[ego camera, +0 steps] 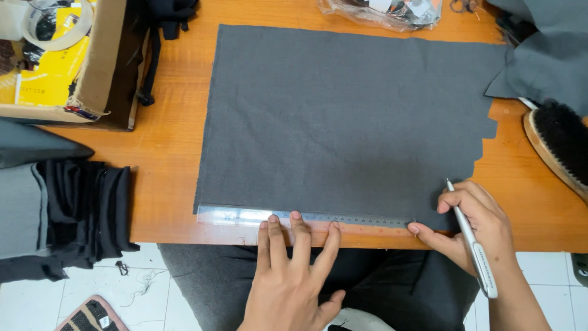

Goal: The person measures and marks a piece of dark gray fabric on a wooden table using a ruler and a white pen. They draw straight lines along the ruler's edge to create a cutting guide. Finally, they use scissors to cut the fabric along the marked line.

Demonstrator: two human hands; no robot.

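Note:
A large dark grey cloth (343, 116) lies flat on the orange wooden table (165, 153). A clear ruler (245, 216) runs along the cloth's near edge. My left hand (291, 276) presses its fingertips flat on the ruler near its middle. My right hand (478, 224) holds a white pen (473, 248) upright between thumb and fingers. Its index finger touches the ruler's right end at the cloth's near right corner.
A cardboard box (92, 61) with yellow items stands at the far left. Folded black and grey fabric (73, 208) hangs off the left edge. A wooden brush (560, 147) and more grey cloth (548, 55) lie at the right. A plastic bag (380, 12) sits at the back.

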